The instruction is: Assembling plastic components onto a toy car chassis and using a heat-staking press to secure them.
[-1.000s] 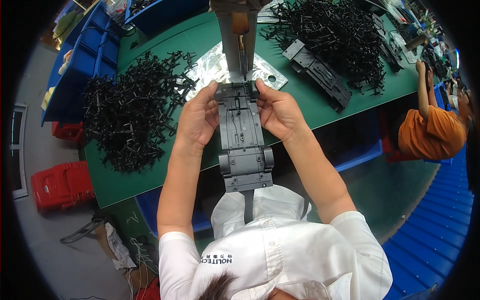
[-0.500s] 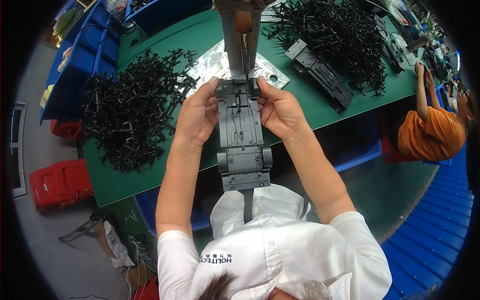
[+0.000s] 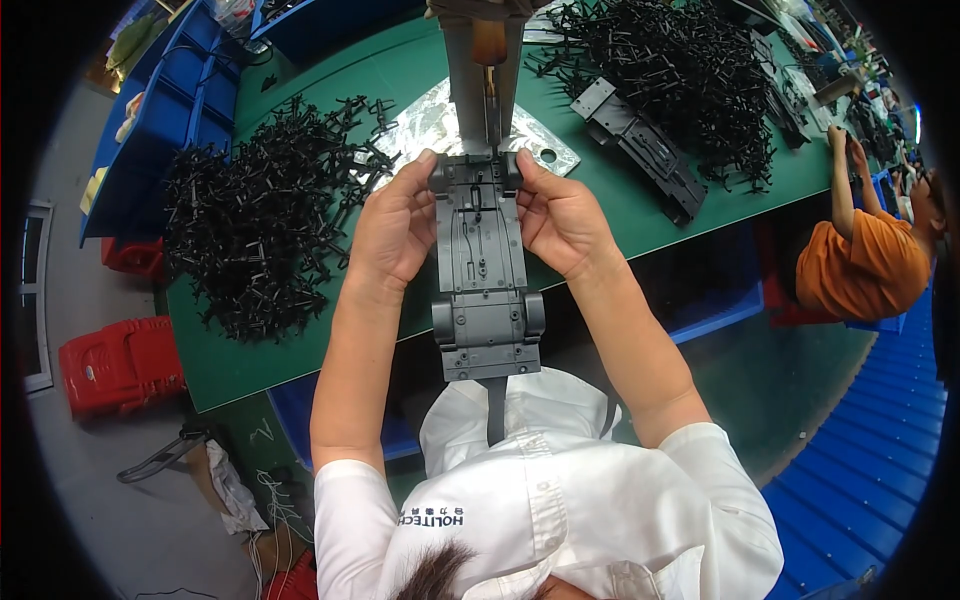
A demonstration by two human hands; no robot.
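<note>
Between my two hands is a dark grey plastic toy car chassis (image 3: 482, 255), its long axis pointing away from me. My left hand (image 3: 398, 222) grips its far left corner by the wheel arch, thumb on top. The far right corner is held the same way by my right hand (image 3: 560, 215). The chassis's far end lies under the tip of an upright screwdriving machine (image 3: 485, 90), whose narrow bit comes down close to the plastic. Whether the bit touches it I cannot tell. A shiny metal plate (image 3: 545, 135) lies on the table beneath the machine.
Heaps of small black plastic parts lie on the green table (image 3: 235, 370), one pile (image 3: 265, 225) left and another (image 3: 670, 80) right. Another chassis (image 3: 645, 150) rests before the right pile. Blue bins (image 3: 165, 110) stand far left, a red car body (image 3: 120, 368) below. A co-worker in orange (image 3: 865, 265) sits right.
The chassis and my hands have shifted very slightly away from me. My grip stays the same. The co-worker's head at the right has moved a little.
</note>
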